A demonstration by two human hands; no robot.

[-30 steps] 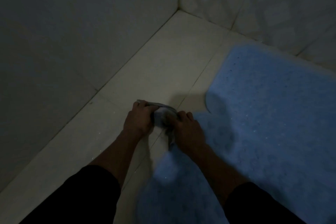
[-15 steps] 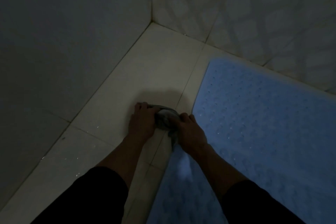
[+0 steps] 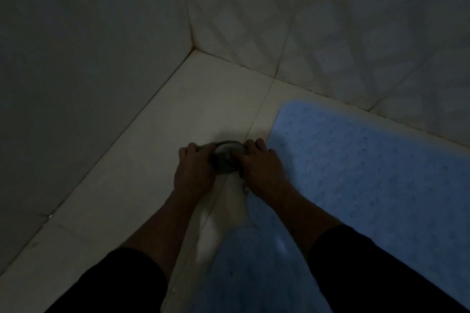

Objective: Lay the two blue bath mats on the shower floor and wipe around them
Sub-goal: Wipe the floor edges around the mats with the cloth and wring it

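Observation:
A blue bath mat [image 3: 368,168] with small holes lies flat on the pale tiled shower floor [image 3: 198,99], filling the right side. A second blue area [image 3: 249,269], dim and blurred, lies nearer me between my forearms; I cannot tell whether it is a separate mat. A grey cloth [image 3: 226,157] is bunched on the floor just left of the mat's near corner. My left hand [image 3: 195,170] grips the cloth's left side and my right hand [image 3: 262,168] grips its right side, both pressing it down.
Two tiled walls meet in a corner [image 3: 192,48] beyond the hands; the left wall [image 3: 76,71] runs close along the floor strip. The room is very dim. A bare strip of floor tile lies between the left wall and the mat.
Both hands and the cloth have slid forward along the floor toward the corner, staying beside the mat's left edge. The view has tilted up, showing more wall.

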